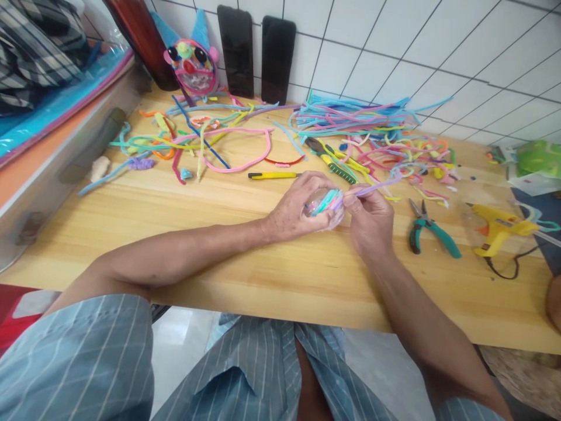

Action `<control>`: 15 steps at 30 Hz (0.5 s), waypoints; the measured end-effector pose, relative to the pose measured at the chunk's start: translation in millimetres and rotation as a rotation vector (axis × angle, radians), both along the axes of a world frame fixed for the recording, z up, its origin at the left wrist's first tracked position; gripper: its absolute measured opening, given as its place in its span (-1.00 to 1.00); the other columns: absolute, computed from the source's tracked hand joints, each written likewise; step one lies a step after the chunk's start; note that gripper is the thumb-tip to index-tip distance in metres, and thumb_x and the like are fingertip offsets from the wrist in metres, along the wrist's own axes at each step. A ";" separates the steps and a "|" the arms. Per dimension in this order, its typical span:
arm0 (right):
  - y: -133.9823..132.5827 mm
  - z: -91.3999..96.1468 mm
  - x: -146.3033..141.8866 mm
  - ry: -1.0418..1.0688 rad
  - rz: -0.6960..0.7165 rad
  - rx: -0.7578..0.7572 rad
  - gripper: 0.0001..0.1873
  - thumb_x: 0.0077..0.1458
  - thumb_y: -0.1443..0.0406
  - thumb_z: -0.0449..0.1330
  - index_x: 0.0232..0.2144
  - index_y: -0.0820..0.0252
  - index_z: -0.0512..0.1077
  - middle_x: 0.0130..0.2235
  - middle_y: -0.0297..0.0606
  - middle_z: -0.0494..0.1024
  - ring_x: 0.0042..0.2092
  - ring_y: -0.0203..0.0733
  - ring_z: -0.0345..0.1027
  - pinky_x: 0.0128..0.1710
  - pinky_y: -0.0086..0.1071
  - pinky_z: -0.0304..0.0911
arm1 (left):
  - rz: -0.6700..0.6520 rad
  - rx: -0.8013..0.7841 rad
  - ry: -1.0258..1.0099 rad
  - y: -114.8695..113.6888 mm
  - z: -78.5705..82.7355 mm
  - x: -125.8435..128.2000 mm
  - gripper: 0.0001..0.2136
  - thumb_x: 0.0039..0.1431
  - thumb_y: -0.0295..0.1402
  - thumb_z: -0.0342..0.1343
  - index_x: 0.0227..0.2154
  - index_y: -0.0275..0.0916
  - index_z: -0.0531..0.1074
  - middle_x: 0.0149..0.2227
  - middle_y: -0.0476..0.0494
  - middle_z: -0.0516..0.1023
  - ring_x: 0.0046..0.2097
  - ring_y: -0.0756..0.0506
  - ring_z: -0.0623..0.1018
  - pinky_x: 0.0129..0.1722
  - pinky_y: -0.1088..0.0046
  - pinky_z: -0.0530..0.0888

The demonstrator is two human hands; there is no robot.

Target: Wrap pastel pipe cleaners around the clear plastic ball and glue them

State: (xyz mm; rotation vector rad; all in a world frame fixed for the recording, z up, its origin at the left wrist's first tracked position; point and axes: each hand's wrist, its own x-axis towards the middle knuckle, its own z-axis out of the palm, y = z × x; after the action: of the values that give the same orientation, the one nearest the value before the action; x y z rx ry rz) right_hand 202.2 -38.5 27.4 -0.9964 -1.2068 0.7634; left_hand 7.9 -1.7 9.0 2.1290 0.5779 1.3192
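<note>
My left hand (pixel 294 209) is closed around a small rounded, clear plastic piece (pixel 312 207) with pink, turquoise and lilac pipe cleaners wrapped over its right side. I cannot make out exactly what the clear piece is. Beside it, my right hand (pixel 371 221) pinches a lilac pipe cleaner (pixel 380 185) between thumb and fingers. One end of that pipe cleaner meets the wrapped piece; the other sticks out to the upper right. Both hands are just above the wooden table (pixel 245 269). A yellow utility knife (pixel 274 175) lies just beyond my left hand.
Green-handled pliers (pixel 432 229) and a yellow glue gun (pixel 502 228) lie at right. Yellow-handled pliers (pixel 331 159) rest behind my hands. A bundle of pipe cleaners (pixel 350 114) lies by the tiled wall. Two dark phones (pixel 279 59) and a decorated face figure (pixel 193 67) stand at the back.
</note>
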 end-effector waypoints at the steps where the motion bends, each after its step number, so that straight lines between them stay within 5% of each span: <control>1: 0.3 -0.8 -0.4 0.007 0.001 -0.015 -0.57 -0.02 -0.11 0.64 -0.34 0.01 0.68 -0.30 -0.40 0.63 -0.25 -0.24 0.49 -0.22 -0.36 0.46 | 0.001 0.003 -0.010 0.0 -0.4 0.1 -0.61 0.35 -0.22 0.29 0.18 -0.14 0.46 0.15 -0.30 0.58 0.22 -0.30 0.58 0.24 -0.03 0.58; 15: 4.3 -6.3 5.4 0.076 0.063 -0.182 -0.52 -0.03 -0.06 0.64 -0.28 0.08 0.61 -0.28 -0.39 0.56 -0.27 -0.27 0.41 -0.22 -0.37 0.39 | 0.000 -0.056 -0.028 3.4 -0.4 3.1 -0.63 0.33 -0.21 0.25 0.14 -0.18 0.47 0.13 -0.27 0.61 0.22 -0.27 0.57 0.28 0.08 0.52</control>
State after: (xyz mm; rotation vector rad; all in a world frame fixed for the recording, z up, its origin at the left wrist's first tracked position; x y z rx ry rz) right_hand 207.6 -34.2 21.1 -1.0715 -1.1216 0.9664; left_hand 11.0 1.7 8.6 2.0624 0.5966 1.3150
